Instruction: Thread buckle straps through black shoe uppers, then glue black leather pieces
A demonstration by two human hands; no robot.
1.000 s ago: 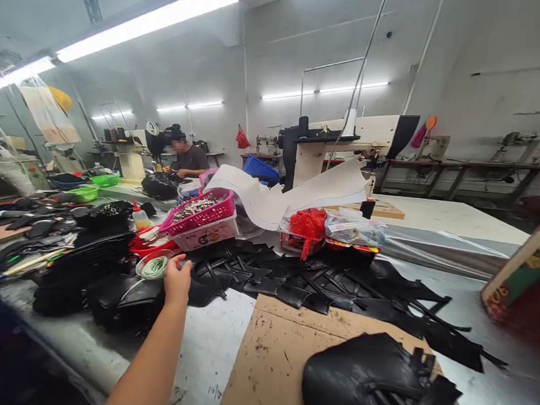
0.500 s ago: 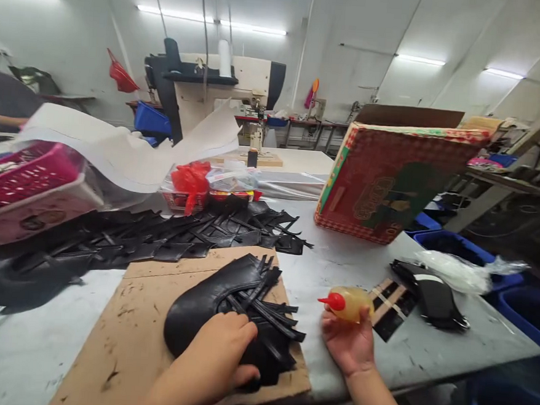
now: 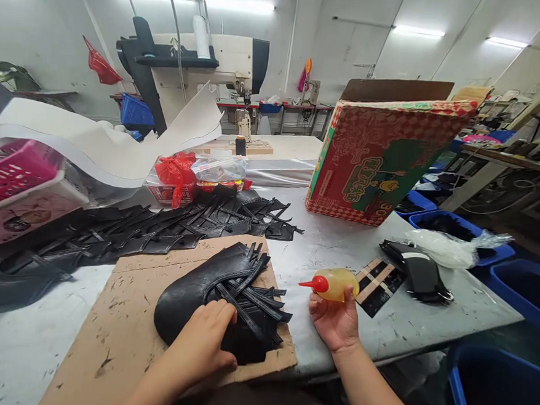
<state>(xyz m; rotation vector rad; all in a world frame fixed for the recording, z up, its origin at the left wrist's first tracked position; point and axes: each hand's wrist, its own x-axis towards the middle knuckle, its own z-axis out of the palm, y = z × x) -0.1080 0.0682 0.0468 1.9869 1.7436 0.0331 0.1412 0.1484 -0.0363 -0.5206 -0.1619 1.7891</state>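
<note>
A black leather piece with loose straps (image 3: 190, 283) lies on a brown cardboard sheet (image 3: 118, 315). My left hand (image 3: 209, 334) rests on its near side, with the fingers curled onto the leather near the crossed straps and the thumb at its edge. To the right, my right hand (image 3: 336, 318) is wrapped round a small bottle (image 3: 338, 284) of yellowish liquid, whose red nozzle points left. The bottle is held above the table, right of the straps. Beyond the cardboard, a long row of overlapping black strapped pieces (image 3: 157, 225) stretches across the table.
A red carton (image 3: 370, 160) stands at the back right. Near it lie a black-and-tan strip card (image 3: 379, 284), a black padded piece (image 3: 420, 271) and a plastic bag (image 3: 447, 249). A pink basket (image 3: 17, 172) is left; blue bins (image 3: 522, 294) stand right; a sewing machine (image 3: 206, 62) is behind.
The view has shifted, so most things appear a little further left and higher. Both hands keep much the same pose, the right one still holding the bottle.
</note>
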